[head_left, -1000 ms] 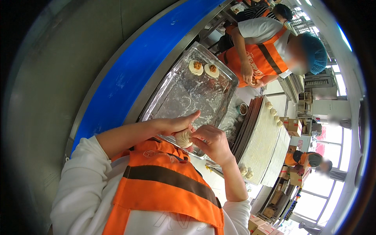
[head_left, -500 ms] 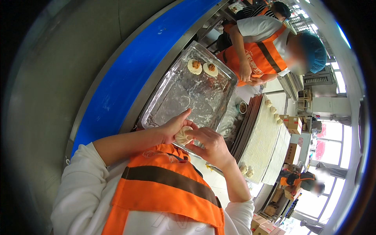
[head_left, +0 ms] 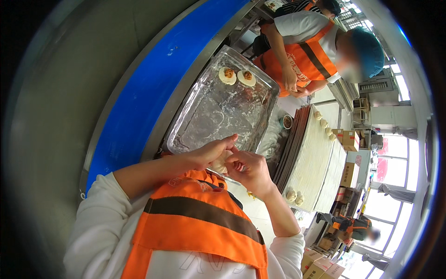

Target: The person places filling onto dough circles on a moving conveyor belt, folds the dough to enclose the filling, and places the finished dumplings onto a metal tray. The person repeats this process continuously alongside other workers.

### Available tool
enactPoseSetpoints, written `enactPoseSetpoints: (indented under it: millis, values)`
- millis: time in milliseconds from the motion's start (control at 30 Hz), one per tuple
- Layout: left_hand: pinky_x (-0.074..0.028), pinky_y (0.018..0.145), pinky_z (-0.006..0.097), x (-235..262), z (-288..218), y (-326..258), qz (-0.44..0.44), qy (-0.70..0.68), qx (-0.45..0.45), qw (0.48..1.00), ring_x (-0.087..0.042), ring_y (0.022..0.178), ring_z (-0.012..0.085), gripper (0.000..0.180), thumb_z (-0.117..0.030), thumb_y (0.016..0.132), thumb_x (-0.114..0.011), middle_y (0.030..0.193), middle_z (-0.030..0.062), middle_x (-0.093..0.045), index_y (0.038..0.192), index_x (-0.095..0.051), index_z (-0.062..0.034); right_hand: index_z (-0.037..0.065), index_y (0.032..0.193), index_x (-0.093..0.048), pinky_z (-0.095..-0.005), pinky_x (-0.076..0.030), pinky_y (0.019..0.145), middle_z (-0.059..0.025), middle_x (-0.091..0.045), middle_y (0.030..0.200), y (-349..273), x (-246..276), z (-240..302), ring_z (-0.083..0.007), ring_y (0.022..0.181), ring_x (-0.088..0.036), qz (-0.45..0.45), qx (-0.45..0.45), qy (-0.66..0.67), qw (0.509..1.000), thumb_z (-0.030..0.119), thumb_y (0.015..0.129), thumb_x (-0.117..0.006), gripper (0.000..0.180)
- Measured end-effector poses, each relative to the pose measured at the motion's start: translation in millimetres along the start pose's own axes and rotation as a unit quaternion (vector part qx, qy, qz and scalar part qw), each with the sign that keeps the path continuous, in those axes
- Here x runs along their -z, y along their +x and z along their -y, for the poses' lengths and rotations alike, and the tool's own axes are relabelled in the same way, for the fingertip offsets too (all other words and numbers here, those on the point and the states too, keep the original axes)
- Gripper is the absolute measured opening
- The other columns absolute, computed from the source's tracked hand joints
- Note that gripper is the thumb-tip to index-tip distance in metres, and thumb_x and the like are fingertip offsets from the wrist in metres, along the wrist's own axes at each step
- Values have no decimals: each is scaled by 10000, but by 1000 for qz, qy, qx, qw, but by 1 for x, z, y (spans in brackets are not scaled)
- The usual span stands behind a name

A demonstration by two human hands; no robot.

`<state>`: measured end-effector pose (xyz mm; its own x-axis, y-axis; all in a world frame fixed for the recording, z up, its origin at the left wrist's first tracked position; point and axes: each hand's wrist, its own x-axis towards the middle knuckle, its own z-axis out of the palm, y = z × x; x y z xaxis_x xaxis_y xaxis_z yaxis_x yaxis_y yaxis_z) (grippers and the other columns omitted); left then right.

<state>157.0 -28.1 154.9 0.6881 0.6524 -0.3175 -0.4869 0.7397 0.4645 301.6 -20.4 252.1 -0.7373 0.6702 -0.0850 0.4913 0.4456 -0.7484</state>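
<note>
Right hand (head_left: 251, 171) has shifted since the earlier frame: fingers lay spread over the bun (head_left: 219, 163), now they are curled, index reaching up by the left thumb. Can't tell whether it pinches dough; the fingertips are partly hidden. Left hand (head_left: 211, 152) cups the bun, thumb raised, probably to steady the soft dough while the other hand works the top. Bun sits between both hands, partly covered, over the near edge of the metal tray (head_left: 209, 111), likely kept close to the body for control. At the tray's far end, two dough rounds (head_left: 227, 82) with filling lie flat side by side, apparently apart so they don't stick; white, flour-like dusting probably helps too. Blue belt (head_left: 153, 79) runs along the left. Right of the tray: a small bowl (head_left: 286, 122), then stacked boards (head_left: 316, 162) with buns grouped at far and near ends. Far side, a co-worker (head_left: 306, 51) holds both hands together.
</note>
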Motion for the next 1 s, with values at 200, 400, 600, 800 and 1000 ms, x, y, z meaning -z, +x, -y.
enactPoseSetpoints:
  millis: [200,400,600,800,1000]
  values:
    - [-496,550,337,-10,-2,0,-66,-1,-12,998,-587,706,186,568,-539,869,-342,832,106,-581,954,-524,-7,22,842,-614,-273,-443,549,-70,-564,717,-4,-1,4,-163,611,-549,-67,-36,-33,997,6,697,-673,156]
    - [-473,689,296,-18,-2,16,-115,-119,-22,986,-586,750,171,516,-500,884,-348,825,83,-596,880,-568,-33,40,867,-623,-259,-433,547,-40,-552,704,-6,13,6,-141,605,-537,-116,-51,-2,992,26,695,-683,183]
    - [-471,654,304,-29,4,37,-104,-129,-18,986,-579,725,171,520,-497,882,-360,816,77,-595,909,-581,-27,48,871,-586,-306,-457,545,-81,-585,741,-19,19,-13,-237,626,-571,-162,23,-115,980,64,729,-637,152]
    - [-479,662,333,-36,20,68,-86,-139,33,986,-581,722,180,513,-491,859,-431,806,92,-594,901,-570,2,93,845,-573,-327,-480,581,-40,-583,832,-44,38,-33,-223,701,-579,-131,-40,-111,984,85,684,-634,172]
    - [-471,610,299,-60,25,112,-137,-155,66,976,-581,703,168,514,-521,856,-406,785,76,-597,827,-576,-36,56,812,-526,-311,-500,613,-66,-576,959,-67,63,-68,-233,763,-593,-130,-20,-149,980,59,684,-605,151]
